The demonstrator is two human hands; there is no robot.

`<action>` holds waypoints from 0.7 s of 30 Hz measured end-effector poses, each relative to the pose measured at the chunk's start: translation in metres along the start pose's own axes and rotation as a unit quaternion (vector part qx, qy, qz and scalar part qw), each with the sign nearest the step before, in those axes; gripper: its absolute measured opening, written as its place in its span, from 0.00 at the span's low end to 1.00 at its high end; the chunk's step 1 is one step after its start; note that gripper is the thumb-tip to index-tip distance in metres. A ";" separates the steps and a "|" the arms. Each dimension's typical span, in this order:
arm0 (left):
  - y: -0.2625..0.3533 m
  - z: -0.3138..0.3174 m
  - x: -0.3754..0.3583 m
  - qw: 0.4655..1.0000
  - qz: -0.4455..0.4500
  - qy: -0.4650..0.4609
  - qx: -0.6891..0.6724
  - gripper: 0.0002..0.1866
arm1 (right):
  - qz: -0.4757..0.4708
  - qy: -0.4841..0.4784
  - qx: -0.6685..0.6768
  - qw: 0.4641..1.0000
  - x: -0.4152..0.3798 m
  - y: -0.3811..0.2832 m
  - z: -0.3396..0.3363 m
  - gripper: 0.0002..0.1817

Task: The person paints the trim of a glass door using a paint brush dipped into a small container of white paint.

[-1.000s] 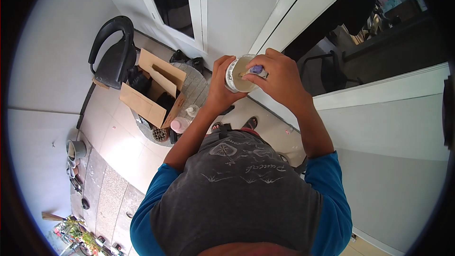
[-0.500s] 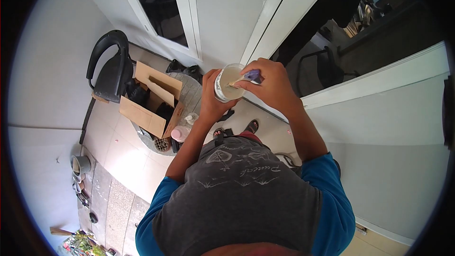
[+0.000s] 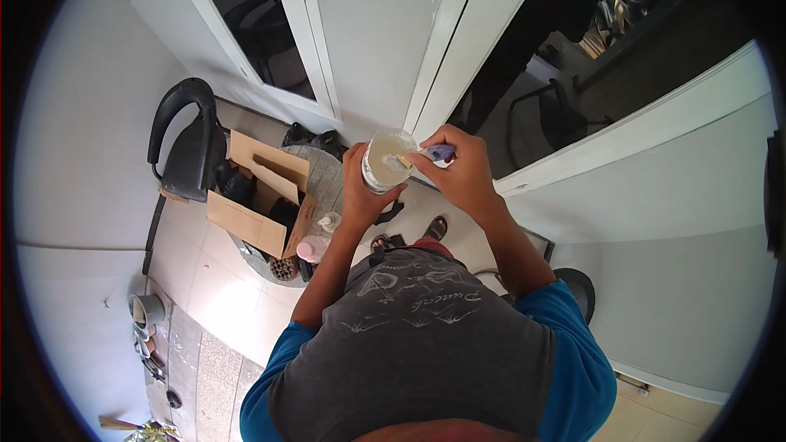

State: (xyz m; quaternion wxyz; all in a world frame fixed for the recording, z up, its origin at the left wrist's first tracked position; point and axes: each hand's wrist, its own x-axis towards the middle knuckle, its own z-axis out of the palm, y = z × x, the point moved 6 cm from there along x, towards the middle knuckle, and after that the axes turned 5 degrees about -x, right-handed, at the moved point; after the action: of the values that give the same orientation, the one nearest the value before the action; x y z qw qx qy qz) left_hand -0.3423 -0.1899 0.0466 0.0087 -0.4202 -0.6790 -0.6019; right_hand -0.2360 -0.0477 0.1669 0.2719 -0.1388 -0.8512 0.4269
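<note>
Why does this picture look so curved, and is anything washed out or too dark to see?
Head view: the edges bow into black corners, probably a wide-angle lens; head view: glare bleaches part of the floor; head view: the dark glass hides detail; head view: the tub and brush look fairly clear.

The left hand (image 3: pixel 363 196) holds a white tub (image 3: pixel 371 174), the right hand (image 3: pixel 461 170) a purple-handled brush (image 3: pixel 442 152) at its mouth.
</note>
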 end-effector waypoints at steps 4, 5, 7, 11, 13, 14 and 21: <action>0.000 0.002 -0.001 1.000 0.007 0.001 -0.005 0.52 | -0.062 0.019 -0.088 0.994 -0.002 -0.006 -0.001 0.14; 0.000 0.003 0.000 1.000 0.007 -0.001 -0.006 0.52 | -0.060 0.021 -0.089 0.994 -0.002 -0.009 -0.003 0.14; 0.000 0.003 0.000 1.000 -0.001 0.003 -0.011 0.51 | 0.024 -0.013 -0.044 0.999 -0.003 -0.006 -0.002 0.14; -0.001 0.004 0.000 1.000 0.000 -0.005 -0.010 0.52 | -0.022 0.012 -0.043 0.999 -0.007 -0.004 0.001 0.15; -0.004 0.005 0.000 1.000 0.001 0.003 -0.006 0.52 | -0.037 0.019 -0.049 0.998 -0.008 -0.003 0.003 0.15; -0.004 0.004 0.000 1.000 0.001 0.002 -0.006 0.52 | -0.036 0.019 -0.049 0.998 -0.008 -0.003 0.003 0.15; -0.006 0.008 0.000 1.000 -0.006 0.005 -0.029 0.51 | -0.061 0.039 -0.085 0.994 -0.011 -0.007 0.001 0.15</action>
State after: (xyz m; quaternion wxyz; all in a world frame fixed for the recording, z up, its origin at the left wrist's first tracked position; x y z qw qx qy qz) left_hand -0.3416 -0.1829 0.0394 -0.0036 -0.4130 -0.6641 -0.6232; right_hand -0.2271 -0.0575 0.1679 0.3178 -0.1256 -0.8800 0.3298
